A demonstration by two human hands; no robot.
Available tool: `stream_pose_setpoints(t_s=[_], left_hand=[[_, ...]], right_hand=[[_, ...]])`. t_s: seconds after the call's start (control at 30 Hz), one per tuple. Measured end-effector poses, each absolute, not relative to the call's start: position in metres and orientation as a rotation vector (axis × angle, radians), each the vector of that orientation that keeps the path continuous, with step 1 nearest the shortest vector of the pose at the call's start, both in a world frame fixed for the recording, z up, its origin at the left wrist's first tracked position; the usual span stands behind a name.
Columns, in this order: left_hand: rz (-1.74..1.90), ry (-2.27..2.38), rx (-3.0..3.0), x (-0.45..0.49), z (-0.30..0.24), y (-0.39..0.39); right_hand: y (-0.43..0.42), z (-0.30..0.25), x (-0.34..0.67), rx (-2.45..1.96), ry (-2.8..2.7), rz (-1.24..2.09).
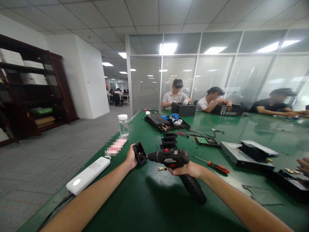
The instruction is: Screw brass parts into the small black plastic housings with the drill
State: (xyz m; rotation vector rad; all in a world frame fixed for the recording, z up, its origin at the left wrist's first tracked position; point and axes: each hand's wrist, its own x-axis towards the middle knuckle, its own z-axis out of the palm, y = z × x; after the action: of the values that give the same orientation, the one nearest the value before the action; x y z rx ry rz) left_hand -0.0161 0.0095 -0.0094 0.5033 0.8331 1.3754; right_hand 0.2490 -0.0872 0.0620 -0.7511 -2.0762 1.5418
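My left hand [131, 158] grips a small black plastic housing [140, 152], tilted so that its open side faces right. Inside it, small brass-coloured parts show. My right hand [184, 170] is wrapped round a black cordless drill [172, 157], held sideways with its chuck pointing left. The drill's tip reaches the opening of the housing; whether it touches a screw is too small to tell. Below the chuck, a little brass-coloured plate [160, 168] lies on the green table [125, 206]. Behind the drill stand several similar black housings [169, 140] in a row.
An orange-handled screwdriver [217, 167] lies right of the drill. A white power strip [89, 175] and a clear bottle [123, 125] stand along the left edge. Metal drive cases [243, 154] lie at right, near another person's hand [303, 166]. Several people work across the table.
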Motion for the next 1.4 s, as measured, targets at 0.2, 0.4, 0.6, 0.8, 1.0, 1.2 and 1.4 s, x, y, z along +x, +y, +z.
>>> stream_pose_setpoints(t_s=[0.2,0.4,0.6,0.8,1.0,1.2,1.4], left_hand=[[1.366,0.849,0.507,-0.0164,-0.0086,0.0096],[1.379,0.836,0.511,-0.017,-0.0116,0.0108],[1.379,0.825,0.538,-0.0176,-0.0139,0.0125],[1.372,0.838,0.503,-0.0155,-0.0088,0.0089],[1.362,0.844,0.488,-0.0159,-0.0078,0.0082],[1.383,0.836,0.509,-0.0164,-0.0094,0.0089],[1.37,0.834,0.51,-0.0161,-0.0095,0.0094]], right_hand=[[-0.0848,0.0581,0.2499,-0.752,-2.073,1.55],[-0.0852,0.0601,0.2497,-0.735,-2.095,1.529],[-0.0856,0.0587,0.2503,-0.716,-2.087,1.537],[-0.081,0.0531,0.2517,-0.718,-2.09,1.538],[-0.0832,0.0567,0.251,-0.712,-2.114,1.518],[-0.0845,0.0585,0.2503,-0.725,-2.124,1.509],[-0.0837,0.0594,0.2489,-0.614,-2.123,1.571]])
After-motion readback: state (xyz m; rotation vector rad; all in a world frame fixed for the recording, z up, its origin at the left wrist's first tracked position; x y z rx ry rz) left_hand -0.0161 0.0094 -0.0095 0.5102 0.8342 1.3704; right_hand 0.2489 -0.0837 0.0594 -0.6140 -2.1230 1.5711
